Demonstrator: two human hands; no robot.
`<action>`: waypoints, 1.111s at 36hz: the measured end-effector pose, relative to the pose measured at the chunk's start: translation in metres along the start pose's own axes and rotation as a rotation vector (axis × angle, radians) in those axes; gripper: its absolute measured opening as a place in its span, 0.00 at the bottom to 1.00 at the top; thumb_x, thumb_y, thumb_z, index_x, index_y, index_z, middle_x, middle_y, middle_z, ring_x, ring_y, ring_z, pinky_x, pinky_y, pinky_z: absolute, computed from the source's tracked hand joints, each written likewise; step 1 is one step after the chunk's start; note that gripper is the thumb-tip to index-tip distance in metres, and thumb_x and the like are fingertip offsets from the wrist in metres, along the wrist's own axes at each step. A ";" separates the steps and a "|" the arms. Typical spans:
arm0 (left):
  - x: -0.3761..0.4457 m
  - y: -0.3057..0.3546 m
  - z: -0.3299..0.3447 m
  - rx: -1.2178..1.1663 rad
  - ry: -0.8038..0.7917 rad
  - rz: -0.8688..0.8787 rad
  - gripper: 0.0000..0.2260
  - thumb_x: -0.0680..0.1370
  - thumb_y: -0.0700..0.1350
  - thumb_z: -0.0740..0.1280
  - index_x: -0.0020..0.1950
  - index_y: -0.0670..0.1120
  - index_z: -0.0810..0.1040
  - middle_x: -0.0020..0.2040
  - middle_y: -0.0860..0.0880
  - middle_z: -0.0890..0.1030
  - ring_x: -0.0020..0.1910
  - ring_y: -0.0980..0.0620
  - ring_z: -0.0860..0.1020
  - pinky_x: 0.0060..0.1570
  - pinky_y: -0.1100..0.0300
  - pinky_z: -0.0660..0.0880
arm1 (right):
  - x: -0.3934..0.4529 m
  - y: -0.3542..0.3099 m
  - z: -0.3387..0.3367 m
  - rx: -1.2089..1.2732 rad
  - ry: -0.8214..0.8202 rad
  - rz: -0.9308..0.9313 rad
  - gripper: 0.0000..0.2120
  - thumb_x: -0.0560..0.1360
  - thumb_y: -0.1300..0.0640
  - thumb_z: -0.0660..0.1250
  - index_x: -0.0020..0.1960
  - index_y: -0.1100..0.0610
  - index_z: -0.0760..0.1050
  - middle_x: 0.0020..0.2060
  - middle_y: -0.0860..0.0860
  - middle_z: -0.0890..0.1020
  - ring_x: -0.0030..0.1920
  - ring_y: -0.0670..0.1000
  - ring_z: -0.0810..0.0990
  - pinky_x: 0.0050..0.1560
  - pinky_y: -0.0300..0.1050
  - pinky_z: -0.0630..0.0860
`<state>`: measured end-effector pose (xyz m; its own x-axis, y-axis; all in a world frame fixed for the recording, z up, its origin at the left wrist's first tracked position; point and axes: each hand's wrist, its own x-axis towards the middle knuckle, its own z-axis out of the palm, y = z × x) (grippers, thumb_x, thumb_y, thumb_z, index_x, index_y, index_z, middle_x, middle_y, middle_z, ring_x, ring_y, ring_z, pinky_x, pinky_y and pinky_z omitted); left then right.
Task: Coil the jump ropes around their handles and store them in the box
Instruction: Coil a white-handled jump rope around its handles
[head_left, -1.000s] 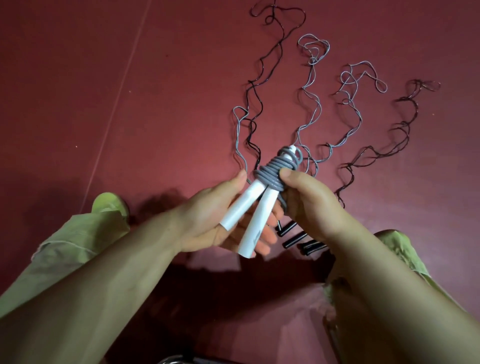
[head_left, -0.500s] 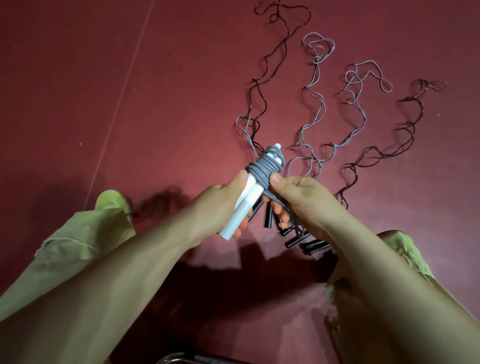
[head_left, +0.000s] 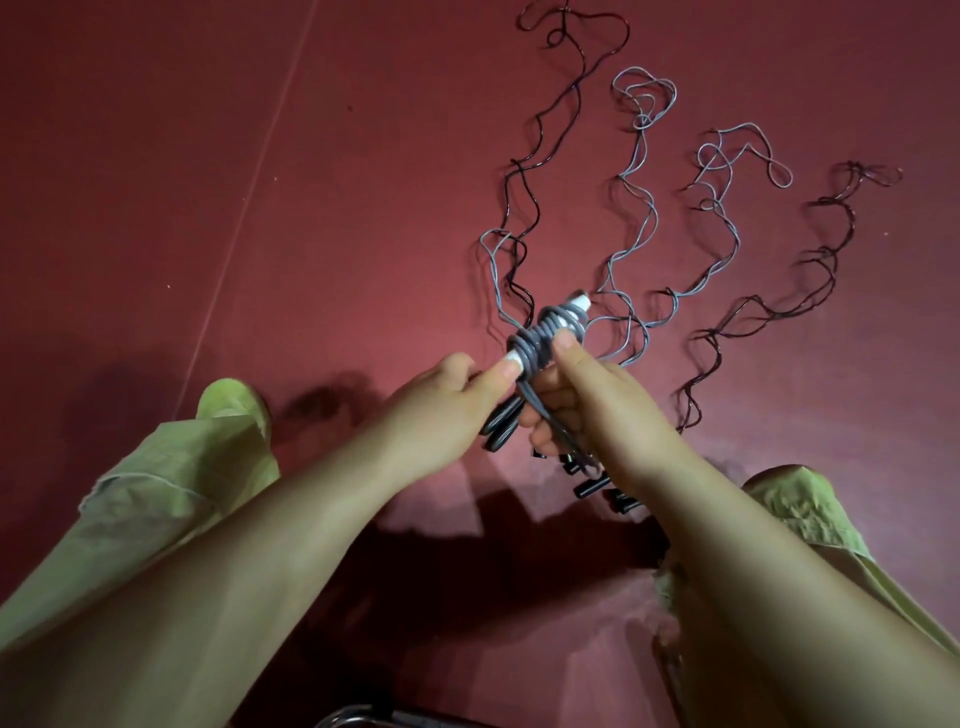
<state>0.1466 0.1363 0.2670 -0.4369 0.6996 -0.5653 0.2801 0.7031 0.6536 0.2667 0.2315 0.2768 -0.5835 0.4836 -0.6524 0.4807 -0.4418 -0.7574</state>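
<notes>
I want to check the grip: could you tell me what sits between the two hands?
In the head view, the white handles wrapped in grey rope sit between the left hand and right hand.

Person: bare forearms, no sleeves visible. Light green trousers (head_left: 156, 499), hems frayed. Matching green shoe (head_left: 234, 402).

Landmark: wound handles (head_left: 545, 338), held above floor (head_left: 260, 208). Left hand (head_left: 441, 410) just left of it, thumb touching near end. Right hand (head_left: 587, 410) just right, thumb on coil. 4 loose ropes (head_left: 644, 218) on floor behind landmark, fanning away toward far side and right. Loose handles (head_left: 592, 488) on floor before landmark, under right wrist. Shoe (head_left: 231, 405) on floor well left of landmark. Metal rim (head_left: 353, 719) at near edge.
</notes>
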 end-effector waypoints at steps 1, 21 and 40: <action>0.000 -0.001 0.001 0.034 -0.003 0.010 0.21 0.77 0.64 0.54 0.46 0.46 0.70 0.44 0.49 0.76 0.47 0.46 0.74 0.46 0.55 0.68 | 0.000 0.000 -0.001 -0.014 -0.010 0.014 0.27 0.73 0.37 0.58 0.45 0.63 0.77 0.32 0.57 0.80 0.29 0.51 0.77 0.33 0.43 0.75; 0.000 0.000 -0.007 -0.133 -0.124 0.001 0.27 0.58 0.66 0.72 0.45 0.47 0.71 0.39 0.53 0.73 0.37 0.53 0.70 0.37 0.57 0.66 | -0.004 -0.002 -0.004 -0.024 -0.111 -0.129 0.13 0.67 0.54 0.58 0.36 0.63 0.75 0.23 0.51 0.76 0.24 0.48 0.73 0.26 0.38 0.69; -0.007 0.004 -0.017 -1.055 -1.005 -0.157 0.26 0.69 0.67 0.60 0.43 0.45 0.82 0.33 0.49 0.75 0.31 0.52 0.73 0.29 0.62 0.65 | 0.002 -0.003 -0.017 0.282 -0.392 -0.205 0.25 0.61 0.42 0.73 0.44 0.63 0.77 0.29 0.56 0.78 0.31 0.54 0.75 0.36 0.48 0.68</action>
<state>0.1359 0.1319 0.2820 0.4873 0.7292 -0.4805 -0.6477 0.6708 0.3611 0.2755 0.2469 0.2768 -0.8745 0.2859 -0.3919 0.1677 -0.5799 -0.7972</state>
